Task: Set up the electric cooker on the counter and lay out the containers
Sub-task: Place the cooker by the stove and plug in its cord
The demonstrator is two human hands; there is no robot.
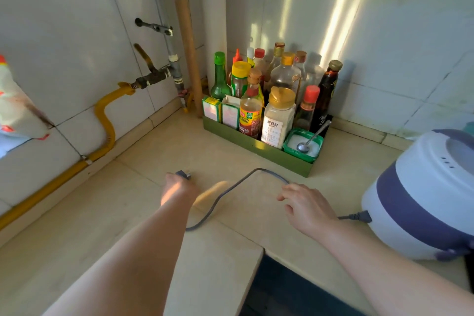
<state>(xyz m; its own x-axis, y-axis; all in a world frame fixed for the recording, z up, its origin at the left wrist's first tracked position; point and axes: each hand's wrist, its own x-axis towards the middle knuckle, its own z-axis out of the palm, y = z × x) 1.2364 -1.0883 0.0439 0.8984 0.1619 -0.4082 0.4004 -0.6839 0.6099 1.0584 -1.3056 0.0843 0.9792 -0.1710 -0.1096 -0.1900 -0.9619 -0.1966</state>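
The white and purple electric cooker (420, 195) stands on the beige counter (128, 200) at the right edge, lid closed. Its grey power cord (230, 188) runs from a connector at the cooker's base, loops across the counter and ends in a plug (184, 174). My left hand (177, 188) grips the plug near the counter's middle. My right hand (305, 208) holds the cord partway along, fingers curled over it, a little left of the cooker.
A green tray (256, 147) in the back corner holds several sauce bottles, boxes and a salt tub with a spoon (311, 137). A yellow gas hose (105, 120) and valve run along the left wall. A dark opening (282, 287) lies below the counter's front edge.
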